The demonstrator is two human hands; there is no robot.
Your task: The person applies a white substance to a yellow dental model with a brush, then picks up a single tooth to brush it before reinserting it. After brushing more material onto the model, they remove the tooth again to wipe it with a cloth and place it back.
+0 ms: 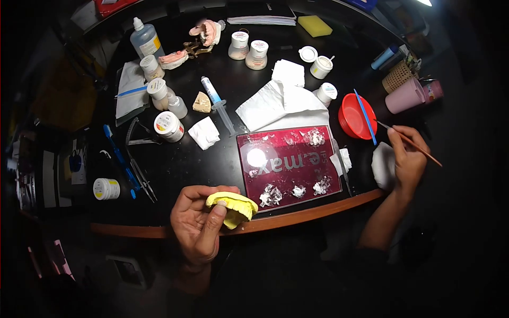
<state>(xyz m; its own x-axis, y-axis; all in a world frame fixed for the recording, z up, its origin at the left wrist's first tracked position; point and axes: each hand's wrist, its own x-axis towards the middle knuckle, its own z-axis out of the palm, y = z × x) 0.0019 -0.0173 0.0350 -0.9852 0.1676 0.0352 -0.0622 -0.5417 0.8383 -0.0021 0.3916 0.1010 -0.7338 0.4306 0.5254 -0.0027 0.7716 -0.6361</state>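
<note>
My left hand (199,228) grips a yellow dental putty mould (233,206) above the wooden front edge of the desk, thumb across its face. A thin brush (419,147) is pinched in my right hand (407,156), its tip near the rim of a red bowl (347,132). Across that bowl lies a blue stick (365,116). Beneath my right hand is a white pad (383,165). Between my hands sits a maroon glass mixing slab (283,183) with several heaps of white paste, such as one heap (271,195) near its front. A metal spatula (343,170) rests along its right edge.
Folded white tissue (286,108) lies behind the slab. To the left are a syringe (217,103), a powder jar (168,126), tweezers (142,179) and a blue-handled tool (121,156). Dental models (208,33), jars (257,55) and a yellow sponge (314,26) stand farther back. A pink cup (405,98) is at right.
</note>
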